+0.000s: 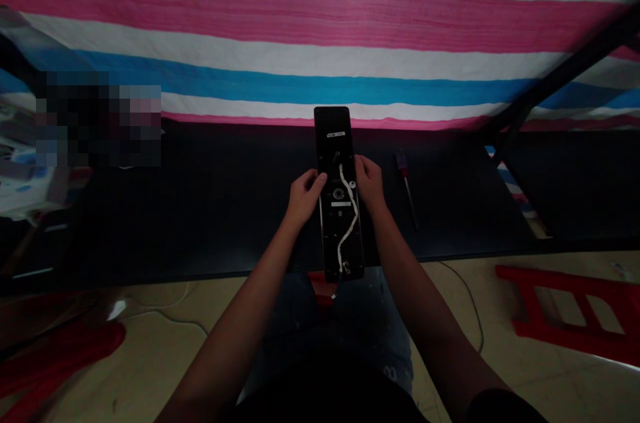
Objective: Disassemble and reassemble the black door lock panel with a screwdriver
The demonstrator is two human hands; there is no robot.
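L hand (305,198) and R hand (369,182) are both gripping a long black panel (334,136) from either side, fingers curling round its long edges, so neither hand is open. Panel is lying lengthwise on a black counter (225,210), w/ its near end jutting just past the counter's edge toward the person's lap. The two-sided hold looks to be keeping the piece steady while that end is hanging unsupported. A twisted white cable (350,206) is running down the panel's upward face from btwn the hands to the near end, beside a round fitting (339,194), and this face is being kept up, apparently so the cable stays in view of the head cam. Right of the panel, a red-handled screwdriver (401,164) is lying on the counter, near but not touching, probably left there to be within easy reach. Beyond the panel, a pink, white and blue striped tarp (320,26) is hanging behind the counter. Nearer than the panel and off to its right, a red plastic stool (565,306) is standing on the tiled floor (150,363), w/ a thin wire (467,300) trailing across the tiles. Far left of the panel, a pixelated patch is hiding whatever sits there.
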